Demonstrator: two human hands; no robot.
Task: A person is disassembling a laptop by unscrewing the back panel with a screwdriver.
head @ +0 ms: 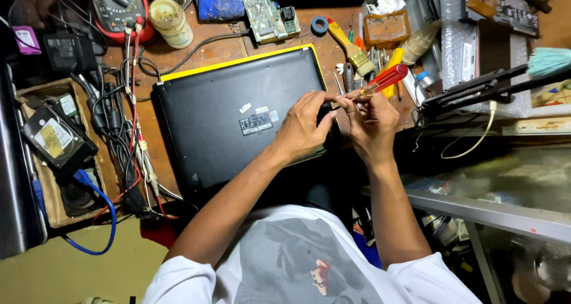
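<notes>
A black laptop (226, 116) with a yellow rim lies upside down on the wooden bench, several small stickers on its base. My right hand (373, 124) grips a screwdriver with a clear red handle (386, 80), its tip pointing down at the laptop's right edge. My left hand (306, 125) rests on the laptop's base beside it, fingers pinching near the screwdriver's tip. Whatever sits between the fingertips is too small to make out.
A multimeter (116, 9) with red and black leads, a paste tub (169, 21) and a green circuit board (264, 9) lie at the back. A paintbrush (351, 45) and several tools sit right. A box with a hard drive (53, 137) stands left.
</notes>
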